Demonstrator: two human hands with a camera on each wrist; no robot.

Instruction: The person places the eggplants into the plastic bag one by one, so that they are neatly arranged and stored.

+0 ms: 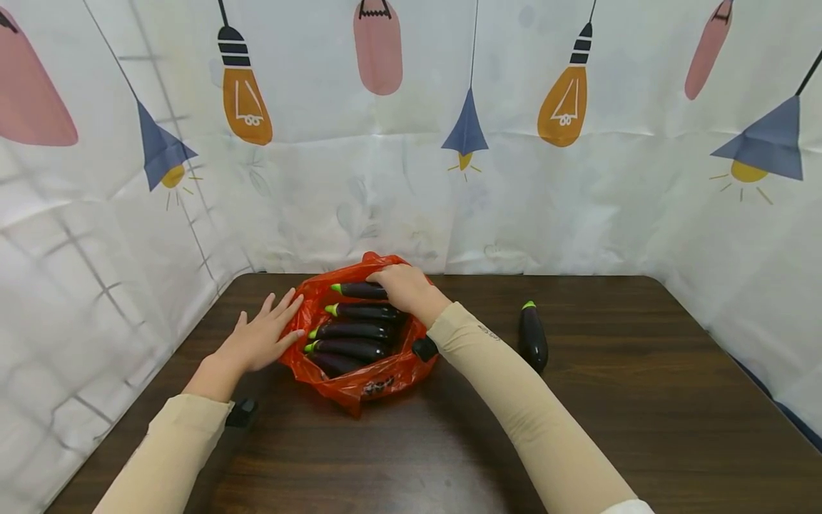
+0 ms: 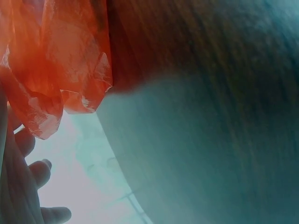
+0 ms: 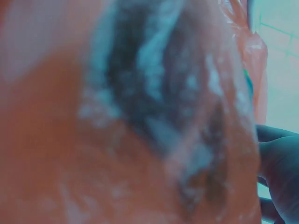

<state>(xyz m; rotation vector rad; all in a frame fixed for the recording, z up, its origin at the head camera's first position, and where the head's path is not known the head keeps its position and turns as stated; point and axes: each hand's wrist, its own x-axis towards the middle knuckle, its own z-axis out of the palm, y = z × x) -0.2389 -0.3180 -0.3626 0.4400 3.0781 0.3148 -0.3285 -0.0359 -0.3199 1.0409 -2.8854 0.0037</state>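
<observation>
A red plastic bag (image 1: 349,396) lies spread wide on the table, its mouth facing up. Inside it several dark purple eggplants (image 1: 356,312) with green tips lie side by side, tips to the left. My right hand (image 1: 407,289) reaches over the bag's far right rim and grips the right end of the farthest eggplant (image 1: 356,290); the thumb is hidden in the head view. With fingers spread, my left hand (image 1: 260,335) rests against the bag's left side. The left wrist view shows its fingers (image 2: 39,173) beside the red plastic. Blurred plastic fills most of the right wrist view.
One more eggplant (image 1: 533,337) lies on the brown wooden table (image 1: 616,400), to the right of the bag and beyond my right forearm. A white curtain (image 1: 411,200) printed with lamps hangs along the table's back edge and both sides.
</observation>
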